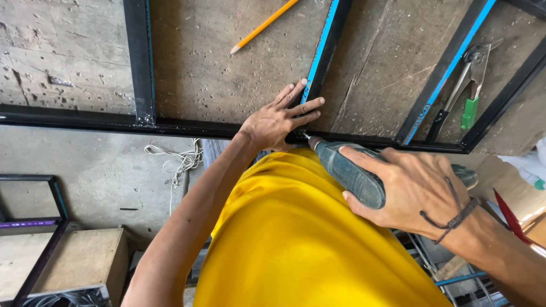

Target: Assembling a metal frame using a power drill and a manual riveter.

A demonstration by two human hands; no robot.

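Hands at the frame joint, near bench's front edge.

L to R: pencil [263, 25] lies loose at bench [216, 68] back edge; left hand [278, 120] is flat, fingers spread, gripping nothing, pressing on the frame [140, 62], prob. to steady it; right hand [412, 187] is wrapped round the grinder [348, 170], tip at the joint; pliers [463, 94] toward back R corner.
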